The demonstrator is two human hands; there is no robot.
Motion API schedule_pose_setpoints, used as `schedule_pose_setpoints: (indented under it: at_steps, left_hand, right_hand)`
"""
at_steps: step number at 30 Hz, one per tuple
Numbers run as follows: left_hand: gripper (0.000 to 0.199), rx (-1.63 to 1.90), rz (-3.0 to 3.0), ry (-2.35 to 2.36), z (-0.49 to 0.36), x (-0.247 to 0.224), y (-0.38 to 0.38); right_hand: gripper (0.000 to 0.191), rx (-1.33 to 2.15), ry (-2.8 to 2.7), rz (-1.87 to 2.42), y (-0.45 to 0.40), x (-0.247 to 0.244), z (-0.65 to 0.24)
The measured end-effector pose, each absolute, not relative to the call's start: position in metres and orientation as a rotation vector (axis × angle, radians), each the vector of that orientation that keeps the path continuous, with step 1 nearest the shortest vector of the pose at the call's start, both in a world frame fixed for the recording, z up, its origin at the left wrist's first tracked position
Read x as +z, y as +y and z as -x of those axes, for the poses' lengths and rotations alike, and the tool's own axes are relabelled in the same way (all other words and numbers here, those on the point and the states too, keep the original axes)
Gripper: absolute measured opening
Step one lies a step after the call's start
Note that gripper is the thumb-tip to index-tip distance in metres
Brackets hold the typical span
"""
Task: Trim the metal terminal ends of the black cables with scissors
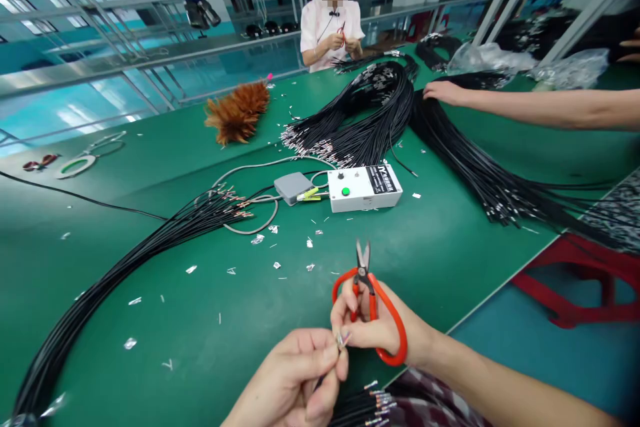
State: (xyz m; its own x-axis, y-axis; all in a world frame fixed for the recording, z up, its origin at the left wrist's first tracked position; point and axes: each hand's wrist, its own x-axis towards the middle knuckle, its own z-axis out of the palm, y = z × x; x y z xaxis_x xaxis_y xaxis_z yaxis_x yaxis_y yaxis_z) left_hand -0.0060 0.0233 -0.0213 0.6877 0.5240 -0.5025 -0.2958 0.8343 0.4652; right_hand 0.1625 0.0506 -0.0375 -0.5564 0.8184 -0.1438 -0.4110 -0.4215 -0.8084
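My left hand [305,373] pinches a black cable [320,381] close to its stripped end, at the bottom middle. Silvery foil and thin wires [342,340] stick out between the fingertips of both hands. Hooked in my right hand [373,320] is a pair of scissors [363,273] with red-orange handles, its blades slightly parted and pointing away from me. The right thumb and forefinger close on the exposed cable end. Below my hands, more black cables [357,407] with stripped ends lie at my lap.
A white box [364,188] with a green button stands mid-table, near black cable bundles [345,120] and a left-hand bundle [150,240]. Foil scraps [257,239] litter the green table [240,327]. A co-worker's arm [530,105] reaches in from the right; another person [331,30] works opposite.
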Motion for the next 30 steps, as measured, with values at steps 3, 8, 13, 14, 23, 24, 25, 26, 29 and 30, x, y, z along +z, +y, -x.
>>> schedule_pose_setpoints:
  at_steps: [3, 8, 13, 14, 23, 24, 25, 26, 29, 30]
  left_hand:
    - [0.022, 0.417, -0.377, 0.647, 0.006, -0.026, 0.022]
    - [0.02, 0.625, -0.399, 0.823, 0.004, -0.02, 0.023]
    - [0.022, 0.773, -0.559, 1.018, 0.0, -0.015, 0.023]
    - [0.023, 0.789, -0.583, 1.053, -0.001, -0.014, 0.022]
    - [0.032, 0.774, -0.646, 1.116, -0.004, -0.02, 0.02]
    - [0.031, 0.772, -0.643, 1.115, -0.004, -0.02, 0.019]
    - [0.031, 0.765, -0.638, 1.113, -0.004, -0.021, 0.019]
    - [0.031, 0.756, -0.631, 1.11, -0.004, -0.021, 0.019]
    - [0.031, 0.749, -0.609, 1.099, -0.004, -0.022, 0.017]
    - [0.032, 0.756, -0.603, 1.092, -0.003, -0.022, 0.017]
  right_hand:
    - [0.042, 2.138, -0.99, 0.494, 0.06, -0.043, -0.16]
    - [0.024, 1.474, -1.29, 1.077, 0.086, -0.03, -0.179]
    - [0.006, 1.061, -1.54, 1.508, 0.084, -0.029, -0.194]
    - [0.007, 1.133, -1.51, 1.457, 0.079, -0.029, -0.193]
    - [0.027, 1.656, -1.157, 1.069, 0.053, -0.021, -0.168]
    - [0.028, 1.667, -1.132, 1.059, 0.053, -0.022, -0.166]
    - [0.029, 1.676, -1.103, 1.048, 0.053, -0.023, -0.164]
    - [0.03, 1.682, -1.074, 1.035, 0.053, -0.024, -0.163]
    - [0.034, 1.69, -0.989, 1.012, 0.051, -0.029, -0.157]
    - [0.036, 1.69, -0.969, 1.008, 0.05, -0.031, -0.155]
